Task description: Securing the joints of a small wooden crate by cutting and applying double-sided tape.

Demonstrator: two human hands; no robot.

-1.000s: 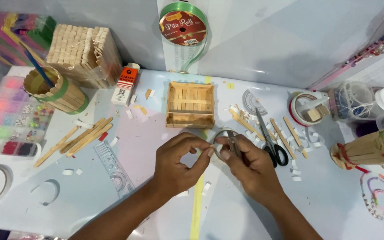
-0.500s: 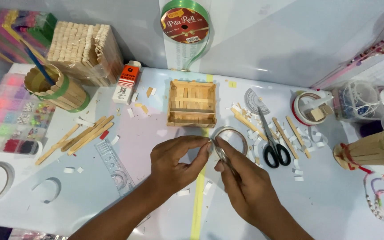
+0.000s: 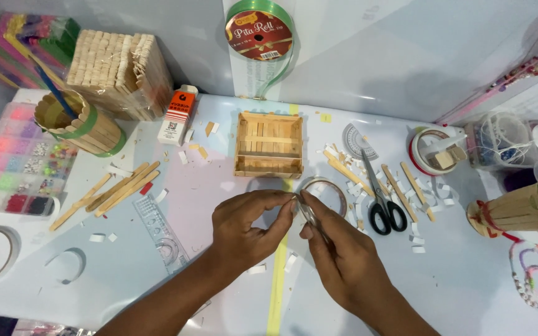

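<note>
My left hand (image 3: 248, 229) and my right hand (image 3: 337, 252) meet at the middle of the table, fingertips together on a small roll of clear tape (image 3: 323, 195). The right hand grips the roll's near edge; the left thumb and forefinger pinch at the tape's end beside it. Just beyond the roll sits a shallow square tray of wooden craft sticks (image 3: 269, 144). Black-handled scissors (image 3: 381, 199) lie right of the roll among loose sticks.
A stick pen cup (image 3: 82, 124), a bundle of sticks (image 3: 119, 71), a glue bottle (image 3: 177, 116) and a bead box (image 3: 17, 162) stand at left. A green ribbon spool (image 3: 259, 34) is at the back. Loose sticks (image 3: 116, 190), a clear ruler (image 3: 160, 233) and paper scraps lie around. A tape dispenser (image 3: 434, 152) and stick cup (image 3: 521, 208) are at right.
Both hands have shifted slightly toward me and to the right with the tape roll; the fingers keep working at its edge. Nothing else on the table has moved.
</note>
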